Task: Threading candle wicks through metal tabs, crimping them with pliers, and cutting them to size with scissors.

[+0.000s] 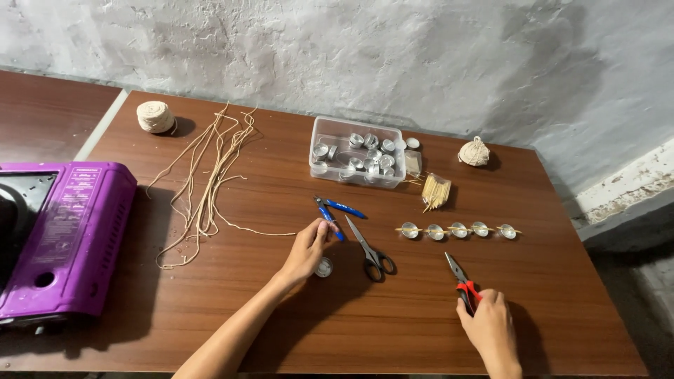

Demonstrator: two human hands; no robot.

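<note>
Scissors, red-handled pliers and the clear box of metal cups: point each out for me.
scissors [370, 250], head view, on the pivot.
red-handled pliers [457, 271], head view, on the metal jaws.
clear box [317, 132], head view, on its left rim.

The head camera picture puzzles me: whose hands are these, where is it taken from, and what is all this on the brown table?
A person wears a camera on the head, looking down at their own two bare hands over a brown wooden table. The left hand touches the blue-handled pliers, beside a small round metal cup. The right hand grips the red-handled pliers. Between them lie black-handled scissors. Further back: a clear plastic box of metal cups, a row of five cups on sticks, loose beige string and a purple portable stove.
</note>
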